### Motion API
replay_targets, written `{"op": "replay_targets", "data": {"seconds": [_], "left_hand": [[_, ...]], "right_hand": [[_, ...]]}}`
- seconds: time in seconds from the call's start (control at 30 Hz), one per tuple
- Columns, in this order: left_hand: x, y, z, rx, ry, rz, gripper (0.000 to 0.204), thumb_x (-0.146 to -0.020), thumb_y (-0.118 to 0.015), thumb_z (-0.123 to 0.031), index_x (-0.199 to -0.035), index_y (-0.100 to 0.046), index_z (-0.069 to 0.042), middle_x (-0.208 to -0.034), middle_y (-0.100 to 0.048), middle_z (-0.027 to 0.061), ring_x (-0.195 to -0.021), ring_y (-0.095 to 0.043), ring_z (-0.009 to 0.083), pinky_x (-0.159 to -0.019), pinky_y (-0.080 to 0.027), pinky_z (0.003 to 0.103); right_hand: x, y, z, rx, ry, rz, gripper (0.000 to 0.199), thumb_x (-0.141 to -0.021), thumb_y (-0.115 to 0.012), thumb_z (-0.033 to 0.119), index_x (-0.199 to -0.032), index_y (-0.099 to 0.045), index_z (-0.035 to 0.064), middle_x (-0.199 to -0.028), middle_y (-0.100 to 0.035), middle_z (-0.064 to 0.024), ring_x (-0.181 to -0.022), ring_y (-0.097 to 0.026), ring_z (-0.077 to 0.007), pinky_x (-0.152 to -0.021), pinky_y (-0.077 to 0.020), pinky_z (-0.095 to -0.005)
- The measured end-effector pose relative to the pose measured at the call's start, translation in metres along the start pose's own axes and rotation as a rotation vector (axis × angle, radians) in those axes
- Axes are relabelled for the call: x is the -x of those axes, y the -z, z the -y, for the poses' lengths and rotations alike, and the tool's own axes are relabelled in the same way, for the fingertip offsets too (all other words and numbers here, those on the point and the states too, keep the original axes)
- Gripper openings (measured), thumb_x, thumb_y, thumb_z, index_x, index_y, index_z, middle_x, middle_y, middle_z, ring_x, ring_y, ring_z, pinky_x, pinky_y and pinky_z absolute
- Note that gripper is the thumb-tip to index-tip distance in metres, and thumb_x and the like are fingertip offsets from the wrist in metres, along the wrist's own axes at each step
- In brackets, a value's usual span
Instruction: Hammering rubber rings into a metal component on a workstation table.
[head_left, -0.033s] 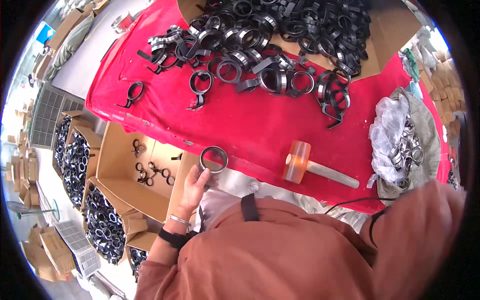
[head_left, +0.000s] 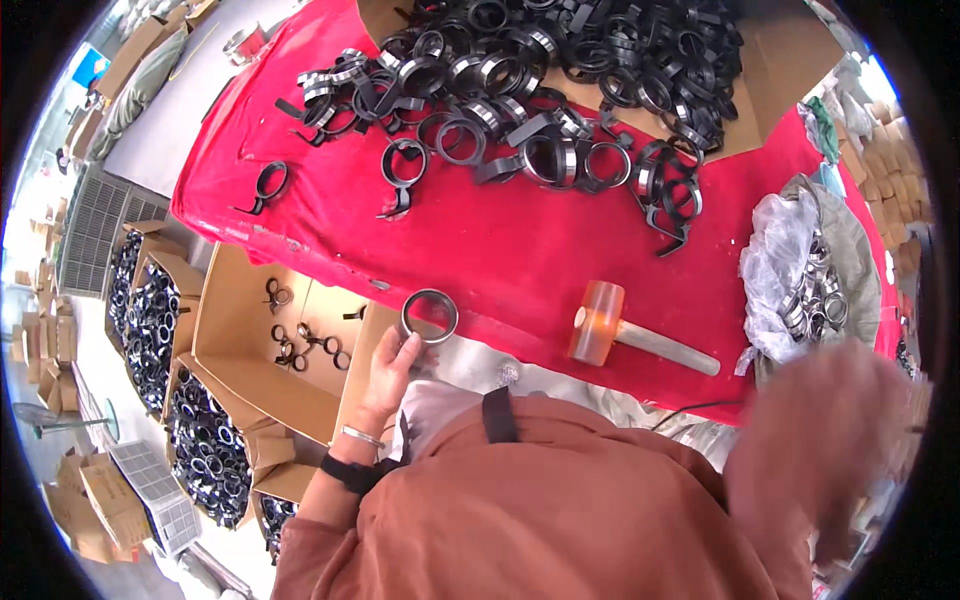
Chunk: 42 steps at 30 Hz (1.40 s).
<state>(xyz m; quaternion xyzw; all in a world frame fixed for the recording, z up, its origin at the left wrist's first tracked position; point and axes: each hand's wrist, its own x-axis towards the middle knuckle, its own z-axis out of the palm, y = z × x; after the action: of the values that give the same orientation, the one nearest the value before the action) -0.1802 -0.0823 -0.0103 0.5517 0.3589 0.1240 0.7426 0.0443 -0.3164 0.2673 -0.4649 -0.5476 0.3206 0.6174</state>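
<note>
**Left hand pinches dark ring at table's front edge; right hand out of sight**

Your left hand point(head_left: 388, 378) is closed narrow, thumb and fingers gripping the lower edge of a dark round ring with a shiny rim point(head_left: 430, 293). The ring sits upright in your grip, over the front edge of the red cloth-covered table point(head_left: 510, 240). Right hand not visible, can't tell its state; only a blurred rust-brown sleeve point(head_left: 815, 430) shows, covering the lower right corner and part of a black cord point(head_left: 690, 407).

Right of the ring, a mallet with an amber cylindrical head and pale wooden handle point(head_left: 598, 325) lies on the cloth, handle toward the sleeve. Farther right: a crumpled clear plastic bag point(head_left: 772, 265) with silver rings beside it.

The far side is crowded: a heap of black clamps with silver bands point(head_left: 480, 115) spills from a brown cardboard carton point(head_left: 785, 85). Two black clamps lie apart from it, left and mid-table.

Just left of your hand, below the table edge, is a tan open-topped cardboard box point(head_left: 260, 385) with a few dark clamps inside. Fuller cartons of black rings stand beyond it.
</note>
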Motion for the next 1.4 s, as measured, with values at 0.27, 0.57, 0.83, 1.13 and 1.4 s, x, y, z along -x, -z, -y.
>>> {"op": "replay_targets", "data": {"seconds": [0.27,0.57,0.83,1.13,1.4], "left_hand": [[-0.029,0.032,0.028,-0.127,-0.002,-0.021,0.035,-0.097,-0.039,-0.031,-0.100,-0.055,0.000,-0.084,-0.062,0.0077,-0.079,-0.058,0.0154,-0.077,-0.046,0.029],[-0.035,0.020,0.032,0.031,-0.020,-0.053,0.036,-0.095,-0.046,-0.034,-0.086,-0.053,0.001,-0.071,-0.059,0.0079,-0.066,-0.057,0.0139,-0.066,-0.048,0.028],[-0.036,0.024,0.034,0.044,-0.025,-0.079,0.039,-0.095,-0.044,-0.034,-0.084,-0.053,0.002,-0.068,-0.059,0.0094,-0.062,-0.057,0.0153,-0.062,-0.048,0.029],[-0.038,0.027,0.026,0.103,0.011,-0.042,0.039,-0.095,-0.044,-0.033,-0.085,-0.054,0.002,-0.067,-0.058,0.0086,-0.060,-0.055,0.0149,-0.060,-0.046,0.028],[-0.041,0.029,0.032,0.052,0.034,0.022,0.038,-0.095,-0.044,-0.034,-0.084,-0.053,0.001,-0.066,-0.056,0.0078,-0.058,-0.054,0.0142,-0.058,-0.045,0.028]], "right_hand": [[0.129,0.037,-0.184,1.447,-0.767,0.244,0.065,-0.070,-0.071,0.020,-0.123,-0.041,-0.0003,-0.101,-0.056,-0.0214,-0.092,-0.056,-0.0366,-0.081,-0.0453,-0.0389],[0.124,-0.018,-0.203,1.050,-0.856,-0.113,0.031,-0.081,-0.062,0.017,-0.103,-0.048,-0.0002,-0.083,-0.057,-0.0231,-0.079,-0.055,-0.0423,-0.068,-0.0456,-0.0461],[0.057,-0.096,-0.192,0.086,-0.956,-0.308,0.035,-0.083,-0.063,0.012,-0.114,-0.050,-0.0002,-0.084,-0.059,-0.0059,-0.067,-0.056,-0.0095,-0.059,-0.0481,-0.0249],[0.031,-0.117,-0.200,0.739,-0.292,-0.132,0.053,-0.080,-0.061,0.003,-0.129,-0.043,-0.0016,-0.093,-0.058,-0.0213,-0.080,-0.063,-0.0303,-0.068,-0.0490,-0.0337],[0.041,-0.117,-0.219,0.786,-0.442,-0.042,0.050,-0.082,-0.059,0.008,-0.130,-0.045,0.0062,-0.079,-0.056,-0.0204,-0.068,-0.059,-0.0327,-0.062,-0.0475,-0.0357]]}}
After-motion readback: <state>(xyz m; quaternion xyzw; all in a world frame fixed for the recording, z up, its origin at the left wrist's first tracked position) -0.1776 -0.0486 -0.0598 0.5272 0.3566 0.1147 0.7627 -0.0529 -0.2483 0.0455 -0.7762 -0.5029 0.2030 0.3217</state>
